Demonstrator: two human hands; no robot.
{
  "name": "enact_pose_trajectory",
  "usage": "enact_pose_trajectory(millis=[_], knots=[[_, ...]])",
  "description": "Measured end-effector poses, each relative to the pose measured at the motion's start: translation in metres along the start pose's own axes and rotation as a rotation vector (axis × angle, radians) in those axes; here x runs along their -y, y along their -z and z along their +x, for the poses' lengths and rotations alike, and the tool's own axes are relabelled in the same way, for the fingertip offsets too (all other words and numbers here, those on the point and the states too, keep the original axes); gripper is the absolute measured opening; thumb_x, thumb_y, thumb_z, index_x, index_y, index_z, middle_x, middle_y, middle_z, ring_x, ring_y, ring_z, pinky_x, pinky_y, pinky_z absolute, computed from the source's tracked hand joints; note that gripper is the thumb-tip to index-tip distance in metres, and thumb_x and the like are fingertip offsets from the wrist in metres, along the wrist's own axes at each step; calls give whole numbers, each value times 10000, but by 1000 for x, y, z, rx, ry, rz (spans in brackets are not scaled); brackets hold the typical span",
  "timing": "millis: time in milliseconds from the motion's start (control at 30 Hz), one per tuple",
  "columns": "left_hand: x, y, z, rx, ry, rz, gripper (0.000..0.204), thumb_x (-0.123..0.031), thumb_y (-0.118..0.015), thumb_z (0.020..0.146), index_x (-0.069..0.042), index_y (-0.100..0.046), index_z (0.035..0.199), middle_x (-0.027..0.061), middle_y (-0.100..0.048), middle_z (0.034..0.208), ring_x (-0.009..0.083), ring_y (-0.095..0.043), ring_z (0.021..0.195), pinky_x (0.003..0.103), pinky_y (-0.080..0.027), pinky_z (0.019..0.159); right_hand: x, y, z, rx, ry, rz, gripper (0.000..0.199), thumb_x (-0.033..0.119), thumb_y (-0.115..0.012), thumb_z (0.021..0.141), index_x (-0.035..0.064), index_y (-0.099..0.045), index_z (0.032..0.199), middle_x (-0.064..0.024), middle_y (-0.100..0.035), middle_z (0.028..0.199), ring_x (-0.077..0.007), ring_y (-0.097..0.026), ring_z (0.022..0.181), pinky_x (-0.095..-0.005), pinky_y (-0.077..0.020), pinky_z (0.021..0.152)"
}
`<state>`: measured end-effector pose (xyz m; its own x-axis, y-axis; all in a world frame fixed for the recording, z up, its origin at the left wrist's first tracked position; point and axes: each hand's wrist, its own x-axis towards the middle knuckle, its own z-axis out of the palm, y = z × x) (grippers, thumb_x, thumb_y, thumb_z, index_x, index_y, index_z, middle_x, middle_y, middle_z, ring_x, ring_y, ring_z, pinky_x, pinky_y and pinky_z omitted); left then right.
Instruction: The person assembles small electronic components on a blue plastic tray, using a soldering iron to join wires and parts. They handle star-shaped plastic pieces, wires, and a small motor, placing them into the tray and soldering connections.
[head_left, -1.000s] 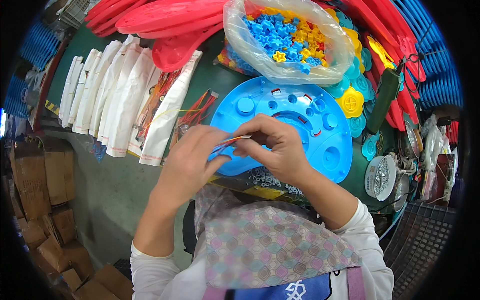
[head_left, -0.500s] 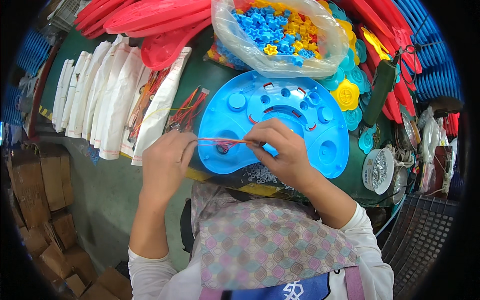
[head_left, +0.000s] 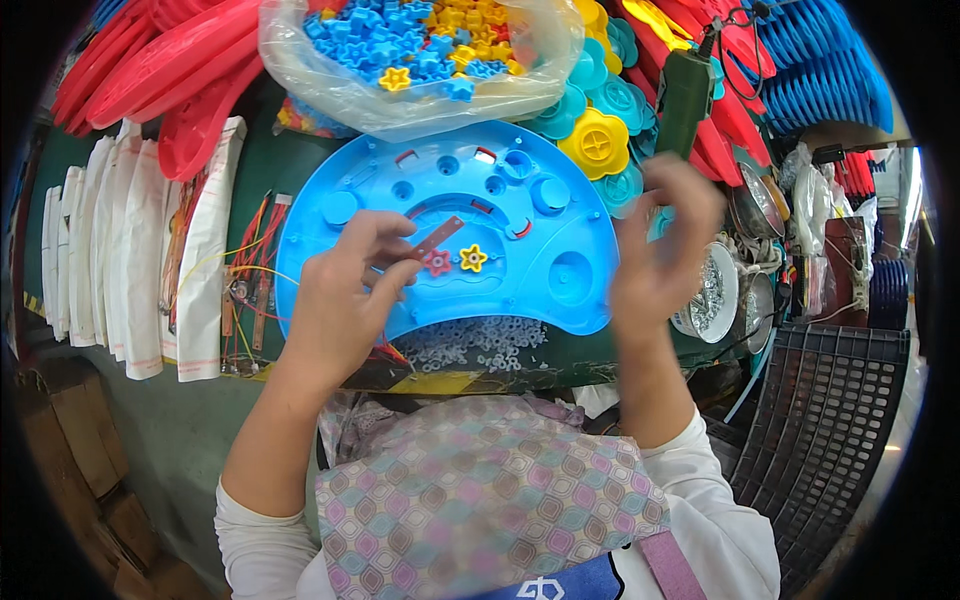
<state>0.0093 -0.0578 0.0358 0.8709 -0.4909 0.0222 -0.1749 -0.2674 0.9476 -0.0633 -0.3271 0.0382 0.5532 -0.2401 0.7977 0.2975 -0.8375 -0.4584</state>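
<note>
Clock centred on the blue shell. L to R:
- 9 o'clock: row of white sleeves, then loose wires just beside the shell.
- 8 o'clock: left hand, thumb and fingers pinching 1 reddish-brown strip. Strip is tilted toward 2 o'clock, over the shell's middle; it overlaps 1 red star in view, contact unclear. 1 yellow star just right.
- 3 o'clock: right hand, motion-blurred; can't tell its grip.
- 4 o'clock: tub of small metal parts.

Step, my read: strip held mid-handling above the shell. Moving it calls for a steady pinch, clear of the stars.

Writing: faint reddish print on sleeves, unreadable; white mark on blue cloth, cut off. No legible labels.
</note>
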Motion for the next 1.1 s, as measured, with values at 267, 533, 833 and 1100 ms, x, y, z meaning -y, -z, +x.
enact_pose_trajectory(millis=[267, 533, 833, 1100], knots=[[15, -22, 23, 74, -411, 455, 172, -78, -812, 798, -61, -686, 914, 82, -665, 850, 284, -658, 773, 397, -525, 662, -106, 28, 7, 39, -375, -38, 617, 222, -714, 993, 45, -432, 1512, -160, -685, 1134, -221, -672, 975, -351, -530, 878], [19, -26, 32, 168, -491, 557, 193, -75, -838, 731, -81, -711, 875, 62, -607, 859, 277, -573, 828, 402, -492, 719, -87, 50, 33, -24, -309, 187, 555, 106, -714, 975, 17, -513, 1484, -106, -708, 1149, -124, -679, 958, -257, -536, 842], [29, -26, 32, 149, -511, 563, 136, -163, -799, 792, -84, -728, 877, 71, -593, 848, 290, -567, 861, 416, -478, 772, 54, 26, 32, 122, -695, 1710, 838, 125, -750, 906, 80, -290, 1604, 6, -516, 973, -148, -556, 930, -357, -435, 922], [24, -27, 32, 236, -503, 608, 34, -22, -646, 804, -27, -659, 835, 123, -614, 949, 311, -643, 972, 419, -556, 792, 79, -43, -59, 686, -399, 1266, 1245, 781, -832, 605, -32, -325, 1401, -87, -671, 851, -218, -692, 809, -410, -590, 819]])
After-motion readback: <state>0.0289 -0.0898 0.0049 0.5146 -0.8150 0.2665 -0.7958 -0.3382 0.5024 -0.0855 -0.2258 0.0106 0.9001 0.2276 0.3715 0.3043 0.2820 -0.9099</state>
